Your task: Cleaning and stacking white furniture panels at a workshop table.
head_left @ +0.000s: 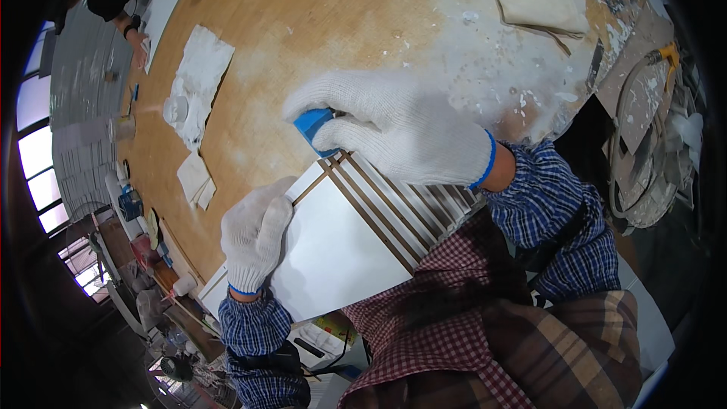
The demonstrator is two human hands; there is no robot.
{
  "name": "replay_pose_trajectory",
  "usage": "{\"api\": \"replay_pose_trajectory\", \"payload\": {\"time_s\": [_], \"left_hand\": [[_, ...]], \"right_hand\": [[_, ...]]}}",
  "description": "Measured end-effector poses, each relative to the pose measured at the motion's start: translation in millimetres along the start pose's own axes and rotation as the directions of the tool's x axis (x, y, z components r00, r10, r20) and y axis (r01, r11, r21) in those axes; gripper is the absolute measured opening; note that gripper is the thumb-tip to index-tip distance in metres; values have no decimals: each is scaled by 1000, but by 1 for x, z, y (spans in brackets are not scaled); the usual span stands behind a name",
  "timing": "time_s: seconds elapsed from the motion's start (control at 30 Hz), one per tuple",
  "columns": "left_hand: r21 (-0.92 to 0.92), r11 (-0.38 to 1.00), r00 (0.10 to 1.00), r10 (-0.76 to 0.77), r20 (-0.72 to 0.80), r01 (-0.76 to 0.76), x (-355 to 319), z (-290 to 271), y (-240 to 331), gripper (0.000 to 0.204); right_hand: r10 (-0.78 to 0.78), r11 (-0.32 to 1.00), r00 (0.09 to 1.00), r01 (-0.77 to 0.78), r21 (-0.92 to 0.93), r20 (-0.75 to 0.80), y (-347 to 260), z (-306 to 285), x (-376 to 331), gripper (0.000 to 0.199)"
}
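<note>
My left hand (256, 236), in a white knit glove, grips the left edge of a white panel (333, 246), thumb on its face and fingers partly hidden. The panel is held tilted before my apron, with several brown strips and white ridges along its right side. My right hand (401, 125), gloved alike, is closed in a pinch on a small blue block (310, 127). The block's lower end is at the panel's upper corner, by the ends of the brown strips. Whether the block touches the panel is hard to tell. The curled fingers cover part of it.
A wooden table (265, 45) spreads ahead, stained white at right. Folded cloth (534, 0) lies far right, a white cloth (201, 79) with a small round container (176, 109) at left. A hose with a yellow-handled fitting (666, 53) hangs right. Another person's hand (138, 45) is far left.
</note>
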State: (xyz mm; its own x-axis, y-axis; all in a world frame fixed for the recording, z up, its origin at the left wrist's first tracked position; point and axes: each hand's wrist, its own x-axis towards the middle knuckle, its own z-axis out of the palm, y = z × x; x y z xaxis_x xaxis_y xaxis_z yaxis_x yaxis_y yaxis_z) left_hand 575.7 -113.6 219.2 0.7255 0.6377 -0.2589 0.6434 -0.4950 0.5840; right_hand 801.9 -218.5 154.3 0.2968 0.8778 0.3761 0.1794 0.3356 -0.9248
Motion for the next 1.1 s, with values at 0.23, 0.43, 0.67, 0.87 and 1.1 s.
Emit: {"api": "replay_pose_trajectory", "payload": {"time_s": [0.23, 0.43, 0.67, 0.87, 1.1], "left_hand": [[-71, 997, 1000, -17, -7, 16, -1, 2, -2, 32], [-130, 992, 998, -13, -62, 5, -3, 6, -8, 34], [-28, 999, 997, 20, -73, -22, 0, 6, -3, 33], [-23, 1000, 997, 18, -72, -20, -3, 3, -5, 33], [-45, 999, 999, 23, -41, -25, -2, 4, -5, 33]], "right_hand": [[119, 993, 977, -122, -4, -177, -10, -30, -13, 32], [259, 965, 950, -263, -3, -173, -26, -34, -40, 27], [-26, 1000, 983, 23, -21, -179, 0, 1, -29, 23], [33, 999, 987, -36, -18, -158, 0, 6, -28, 22], [7, 998, 982, -18, -56, -191, -6, -6, -30, 23]]}}
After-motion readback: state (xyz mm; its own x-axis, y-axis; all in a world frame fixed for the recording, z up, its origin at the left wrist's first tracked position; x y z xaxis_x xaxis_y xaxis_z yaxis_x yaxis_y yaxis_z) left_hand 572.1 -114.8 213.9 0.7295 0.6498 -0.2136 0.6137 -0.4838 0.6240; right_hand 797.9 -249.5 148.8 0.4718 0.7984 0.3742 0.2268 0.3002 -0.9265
